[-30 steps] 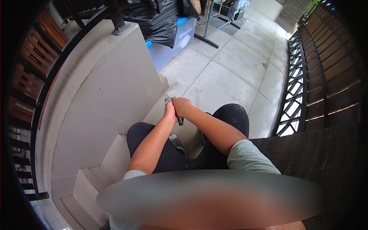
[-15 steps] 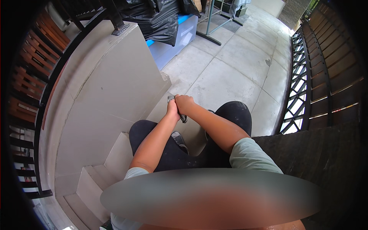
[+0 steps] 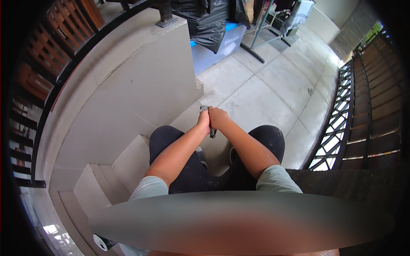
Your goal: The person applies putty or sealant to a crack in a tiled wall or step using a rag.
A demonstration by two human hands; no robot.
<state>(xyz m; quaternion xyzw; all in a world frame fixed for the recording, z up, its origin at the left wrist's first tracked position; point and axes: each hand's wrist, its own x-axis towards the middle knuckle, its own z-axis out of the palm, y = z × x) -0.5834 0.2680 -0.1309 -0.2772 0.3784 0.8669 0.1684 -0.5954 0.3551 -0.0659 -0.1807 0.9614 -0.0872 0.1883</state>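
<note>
My left hand [image 3: 204,122] and my right hand [image 3: 218,118] are pressed close together in front of me, between my knees. Both are closed around a crumpled dark-grey cloth [image 3: 213,133]. One grey bunched end of it shows above the fingers, and a darker end sticks out below my left hand. The middle of the cloth is hidden inside the grip. Below the hands are my dark-clad knees [image 3: 267,143] and a shoe [image 3: 201,157], partly covered by my left forearm.
On the left stands a low beige wall [image 3: 128,94] with a black railing, and steps [image 3: 98,183] beneath it. Ahead lie a pale bin [image 3: 218,49] under black plastic bags [image 3: 209,25] and a metal rack [image 3: 262,36]. A slatted gate [image 3: 363,106] lines the right.
My view has swung slightly, so the surroundings sit lower and farther right. Both hands keep their grip on the cloth, which now hangs more upright between them.
</note>
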